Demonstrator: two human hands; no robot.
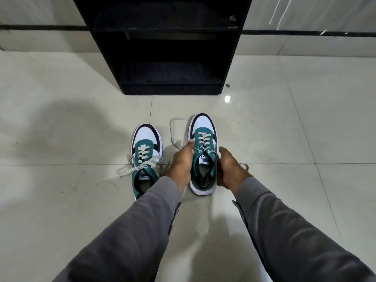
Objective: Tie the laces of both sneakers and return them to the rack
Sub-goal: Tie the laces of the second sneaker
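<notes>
Two teal, white and black sneakers stand on the tiled floor, toes pointing away from me. The right sneaker [203, 137] sits between my hands: my left hand [181, 161] presses its left side and my right hand [230, 167] cups its right side near the collar. Its loose lace [173, 131] trails in a loop on the floor to the left. The left sneaker [145, 145] stands untouched beside my left wrist, with its untied cream lace ends [130, 169] spread out to both sides. The black shoe rack [162, 47] stands straight ahead, its shelves dark.
Glossy pale floor tiles [284, 129] surround the shoes. A pale wall with a dark horizontal stripe [40, 27] runs behind the rack. A small dark speck [227, 85] lies on the floor by the rack's right foot. My grey sleeves fill the lower frame.
</notes>
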